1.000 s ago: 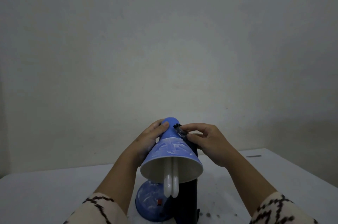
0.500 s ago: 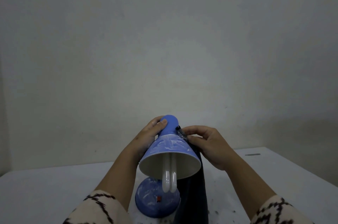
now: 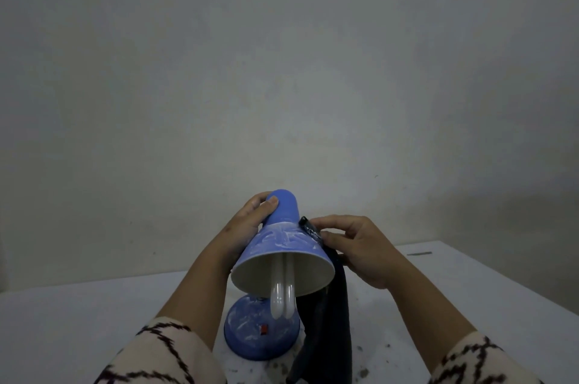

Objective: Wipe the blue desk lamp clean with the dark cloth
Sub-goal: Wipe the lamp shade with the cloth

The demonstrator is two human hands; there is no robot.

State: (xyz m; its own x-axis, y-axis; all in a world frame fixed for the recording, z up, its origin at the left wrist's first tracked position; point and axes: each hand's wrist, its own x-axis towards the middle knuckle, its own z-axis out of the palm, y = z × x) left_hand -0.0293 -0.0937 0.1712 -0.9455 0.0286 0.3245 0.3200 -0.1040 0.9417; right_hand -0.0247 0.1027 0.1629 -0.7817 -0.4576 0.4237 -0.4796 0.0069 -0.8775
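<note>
The blue desk lamp [image 3: 283,246] stands on the white table, its shade tilted toward me with a white U-shaped bulb [image 3: 283,296] showing inside. White smears cover the shade's lower band and the round base [image 3: 247,336]. My left hand [image 3: 247,224] grips the shade's narrow top from the left, thumb on the blue cap. My right hand [image 3: 360,249] pinches the dark cloth [image 3: 329,321] against the shade's right side. The cloth hangs down from there to the table beside the base.
The white table [image 3: 78,321] carries dark specks near the lamp base. A small dark strip [image 3: 419,254] lies at the far right by the wall. A plain grey wall [image 3: 282,70] rises right behind the table.
The lamp shade has shifted slightly left and up. My right hand with the cloth has slid a little lower along the shade's right side. The left hand keeps its grip.
</note>
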